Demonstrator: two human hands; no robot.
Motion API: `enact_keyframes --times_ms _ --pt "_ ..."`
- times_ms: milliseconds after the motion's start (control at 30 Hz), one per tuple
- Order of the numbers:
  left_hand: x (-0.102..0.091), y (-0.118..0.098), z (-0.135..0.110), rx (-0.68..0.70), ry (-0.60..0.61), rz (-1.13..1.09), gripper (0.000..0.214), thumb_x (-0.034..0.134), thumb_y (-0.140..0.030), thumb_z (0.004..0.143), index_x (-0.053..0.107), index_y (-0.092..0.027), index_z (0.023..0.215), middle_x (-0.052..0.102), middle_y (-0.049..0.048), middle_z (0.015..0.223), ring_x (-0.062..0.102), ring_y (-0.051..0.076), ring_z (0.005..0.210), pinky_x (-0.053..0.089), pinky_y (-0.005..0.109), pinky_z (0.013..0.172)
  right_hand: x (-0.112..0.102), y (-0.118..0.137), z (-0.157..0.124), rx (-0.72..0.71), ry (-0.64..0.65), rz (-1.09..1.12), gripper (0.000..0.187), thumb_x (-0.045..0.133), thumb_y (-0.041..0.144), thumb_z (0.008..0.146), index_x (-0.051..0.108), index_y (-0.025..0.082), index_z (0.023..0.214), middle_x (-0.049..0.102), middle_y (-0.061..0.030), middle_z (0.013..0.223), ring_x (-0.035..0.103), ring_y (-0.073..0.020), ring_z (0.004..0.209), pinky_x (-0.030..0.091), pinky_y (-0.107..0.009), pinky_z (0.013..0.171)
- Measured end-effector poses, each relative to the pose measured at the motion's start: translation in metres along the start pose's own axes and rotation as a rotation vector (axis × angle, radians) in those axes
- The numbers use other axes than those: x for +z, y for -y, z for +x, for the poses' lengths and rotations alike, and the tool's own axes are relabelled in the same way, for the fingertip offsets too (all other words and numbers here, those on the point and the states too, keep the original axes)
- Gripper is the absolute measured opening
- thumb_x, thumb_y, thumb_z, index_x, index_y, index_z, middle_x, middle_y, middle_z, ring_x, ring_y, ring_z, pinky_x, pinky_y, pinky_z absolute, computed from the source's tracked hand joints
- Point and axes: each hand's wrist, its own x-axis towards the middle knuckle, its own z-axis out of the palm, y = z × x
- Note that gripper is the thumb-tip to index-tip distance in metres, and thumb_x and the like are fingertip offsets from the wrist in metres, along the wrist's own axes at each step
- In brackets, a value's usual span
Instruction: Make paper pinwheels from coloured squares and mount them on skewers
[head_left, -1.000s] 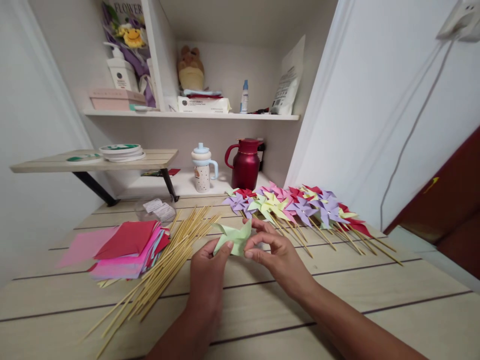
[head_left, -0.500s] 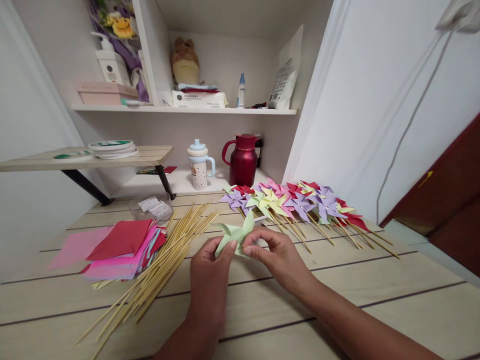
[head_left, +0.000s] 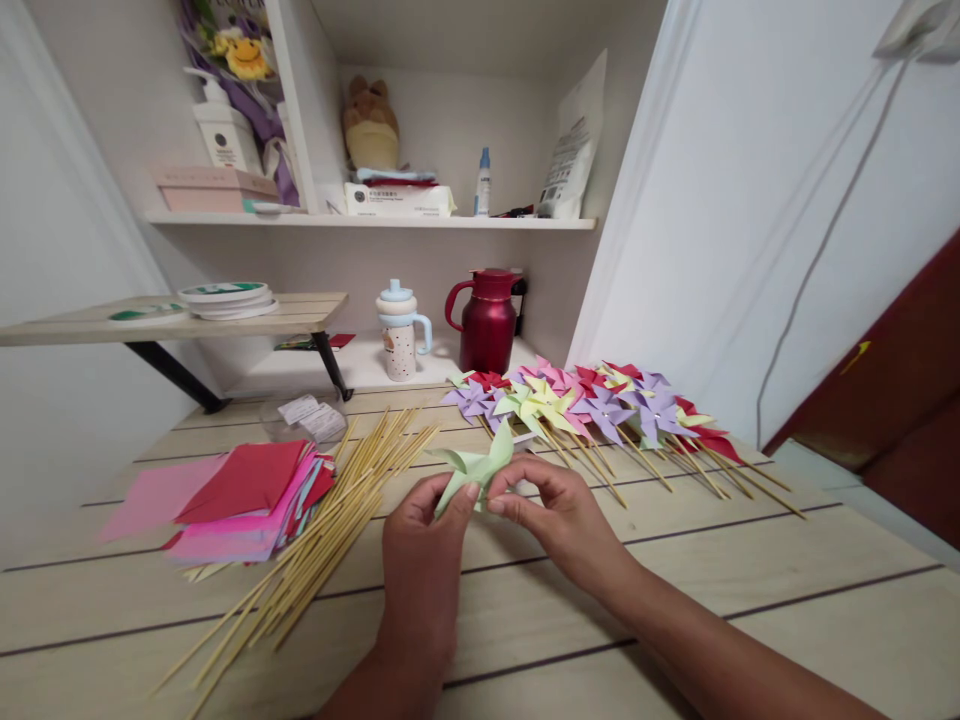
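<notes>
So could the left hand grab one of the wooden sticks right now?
Probably yes: the wooden sticks lie right beside the left hand with nothing between, but it would have to let go of the green pinwheel first.

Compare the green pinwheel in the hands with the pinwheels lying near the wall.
The green pinwheel has no stick and is pinched above the table by the left hand and right hand; the row of pinwheels lies on the table, on wooden sticks. The held one is pale green; the row mixes purple, yellow, pink and red. Both are folded paper with pointed blades.
</notes>
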Motion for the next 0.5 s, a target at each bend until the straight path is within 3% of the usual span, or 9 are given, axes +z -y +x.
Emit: enact_keyframes --times_ms 167,500 --pt "0.0002 -0.0023 -0.0007 -0.047 0.07 -0.046 0.024 0.073 -0.033 0.074 0.077 -0.02 0.093 0.075 0.0022 0.09 0.062 0.019 0.086 0.046 0.029 0.083 0.0008 -0.0011 -0.0004 -0.029 -0.015 0.004 0.006 0.071 0.022 0.08 0.07 0.022 0.074 0.065 0.0001 0.078 0.059 -0.0176 0.078 0.043 -0.03 0.075" --pt "0.0046 -0.0064 -0.0036 -0.064 0.052 -0.071 0.021 0.073 -0.032 0.074 0.077 -0.018 0.09 0.074 0.0022 0.088 0.06 0.019 0.086 0.045 0.029 0.083 0.0017 -0.0029 -0.0014 -0.001 -0.027 0.027 0.005 0.071 0.023 0.08 0.07 0.022 0.074 0.066 0.0007 0.078 0.058 -0.0171 0.077 0.043 -0.03 0.075"
